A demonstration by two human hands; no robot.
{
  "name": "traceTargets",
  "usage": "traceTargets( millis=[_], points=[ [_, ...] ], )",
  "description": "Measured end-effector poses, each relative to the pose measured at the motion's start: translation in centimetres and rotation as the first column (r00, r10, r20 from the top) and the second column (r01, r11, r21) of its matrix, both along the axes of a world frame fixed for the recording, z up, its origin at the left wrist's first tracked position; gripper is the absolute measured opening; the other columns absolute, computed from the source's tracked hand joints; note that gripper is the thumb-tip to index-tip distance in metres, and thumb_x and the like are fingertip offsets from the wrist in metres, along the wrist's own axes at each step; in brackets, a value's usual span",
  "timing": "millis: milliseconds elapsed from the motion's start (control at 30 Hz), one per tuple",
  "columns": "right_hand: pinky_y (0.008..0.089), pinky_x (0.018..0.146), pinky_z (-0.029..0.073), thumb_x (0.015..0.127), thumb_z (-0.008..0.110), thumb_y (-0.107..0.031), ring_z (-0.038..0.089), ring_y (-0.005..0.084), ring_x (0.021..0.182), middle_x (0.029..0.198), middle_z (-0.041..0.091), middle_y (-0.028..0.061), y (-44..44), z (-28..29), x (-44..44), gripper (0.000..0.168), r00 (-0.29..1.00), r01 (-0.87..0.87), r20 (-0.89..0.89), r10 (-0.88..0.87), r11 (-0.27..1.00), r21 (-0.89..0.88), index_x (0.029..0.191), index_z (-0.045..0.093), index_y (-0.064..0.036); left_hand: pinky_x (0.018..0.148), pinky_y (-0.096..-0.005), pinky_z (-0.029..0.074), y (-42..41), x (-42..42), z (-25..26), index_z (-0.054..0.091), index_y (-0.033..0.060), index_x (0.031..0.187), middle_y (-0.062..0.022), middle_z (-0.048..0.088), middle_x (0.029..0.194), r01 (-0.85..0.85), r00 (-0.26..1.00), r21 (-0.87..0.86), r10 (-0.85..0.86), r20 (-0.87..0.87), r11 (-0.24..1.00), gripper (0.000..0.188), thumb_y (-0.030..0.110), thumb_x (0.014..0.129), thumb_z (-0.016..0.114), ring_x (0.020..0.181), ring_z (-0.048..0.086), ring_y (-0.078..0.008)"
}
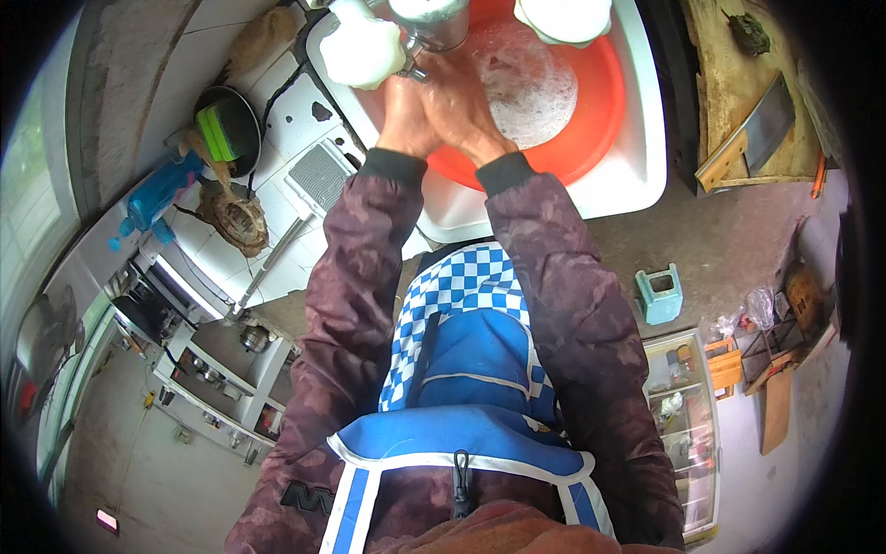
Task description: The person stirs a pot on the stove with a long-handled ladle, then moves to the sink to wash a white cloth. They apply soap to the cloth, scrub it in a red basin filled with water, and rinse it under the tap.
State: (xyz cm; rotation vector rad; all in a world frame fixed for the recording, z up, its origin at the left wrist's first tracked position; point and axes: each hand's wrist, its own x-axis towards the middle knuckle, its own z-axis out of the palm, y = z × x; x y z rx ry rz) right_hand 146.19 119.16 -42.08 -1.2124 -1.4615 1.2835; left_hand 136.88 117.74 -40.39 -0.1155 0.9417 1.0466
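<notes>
Above a red-orange plastic basin (595, 131) in a white sink (626, 166), my left hand (407, 111) and my right hand (457, 100) press close together, right over left. Their fingers are bent away under a small metal fitting (415, 71), so I cannot tell whether they hold anything. Foamy water (529, 97) fills the basin. A white scalloped dish (363, 54) lies just left of my hands, and a stainless steel container (436, 24) stands beyond them. More white scalloped dishes (564, 17), seemingly stacked, rest at the basin's far right.
Left on the cracked tiles are a black pan (246, 149) with green sponges (218, 131), a blue bottle (156, 190) and a flat-headed mop (320, 176). At right, a cleaver (772, 121) lies on a wooden board (720, 104). A light-green stool (660, 298) stands on the floor.
</notes>
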Motion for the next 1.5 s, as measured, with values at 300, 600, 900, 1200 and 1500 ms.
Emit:
traceTargets(
  millis=[300,600,900,1200,1500],
  points=[
    [0.0549,0.102,0.040,0.105,0.047,-0.051,0.050,0.0400,0.116,0.122,0.057,0.0159,0.5,-1.0,1.0,0.051,0.952,0.036,0.290,-0.093,0.980,0.197,0.132,0.065,-0.012,0.109,-0.0420,0.052,0.1,-0.3,0.2,0.055,-0.0017,0.136,-0.0152,0.064,0.133,-0.182,0.960,0.064,0.163,0.226,0.981,0.035,0.020,0.108,0.054,0.124,0.063,-0.0262],
    [0.0352,0.119,0.037,0.112,0.050,-0.034,0.049,0.0254,0.142,0.153,0.053,0.0207,-3.7,-1.7,5.6,0.058,0.934,0.243,-0.122,-0.336,0.847,-0.472,0.151,0.048,0.008,0.074,-0.0304,0.060,3.0,0.4,-0.8,0.051,-0.0001,0.122,-0.0146,0.062,0.113,-0.105,0.990,0.070,0.098,0.100,0.992,0.025,0.022,0.112,0.043,0.096,0.067,-0.0219],
    [0.0326,0.112,0.044,0.107,0.058,-0.016,0.058,0.0207,0.132,0.145,0.062,0.0168,-6.0,-2.9,5.0,0.047,0.906,0.220,-0.216,-0.364,0.841,-0.494,0.148,0.053,0.007,0.041,-0.0235,0.035,2.7,1.0,-2.6,0.051,0.0054,0.103,-0.0054,0.049,0.075,-0.110,0.990,-0.066,0.103,-0.101,0.992,0.050,0.053,0.099,0.064,0.051,0.041,-0.0132],
    [0.0306,0.103,0.047,0.107,0.058,-0.022,0.060,0.0149,0.118,0.132,0.069,0.0095,-1.8,-0.6,2.6,0.045,0.747,0.204,-0.456,-0.484,0.819,-0.536,0.143,0.059,0.004,0.080,-0.0411,0.055,1.4,1.7,0.6,0.053,0.0075,0.127,-0.0117,0.062,0.115,-0.265,0.956,-0.042,0.268,0.119,0.963,0.027,0.027,0.114,0.040,0.088,0.062,-0.0237],
    [0.0340,0.108,0.044,0.106,0.060,-0.024,0.058,0.0216,0.128,0.136,0.067,0.0107,-2.3,0.8,-0.2,0.041,0.899,0.106,-0.375,-0.224,0.945,-0.310,0.141,0.063,-0.004,0.094,-0.0414,0.054,-0.2,-1.0,0.6,0.059,0.0021,0.129,-0.0125,0.066,0.119,-0.153,0.984,0.249,0.169,-0.046,0.956,0.039,0.033,0.111,0.045,0.107,0.064,-0.0240]
  ],
)
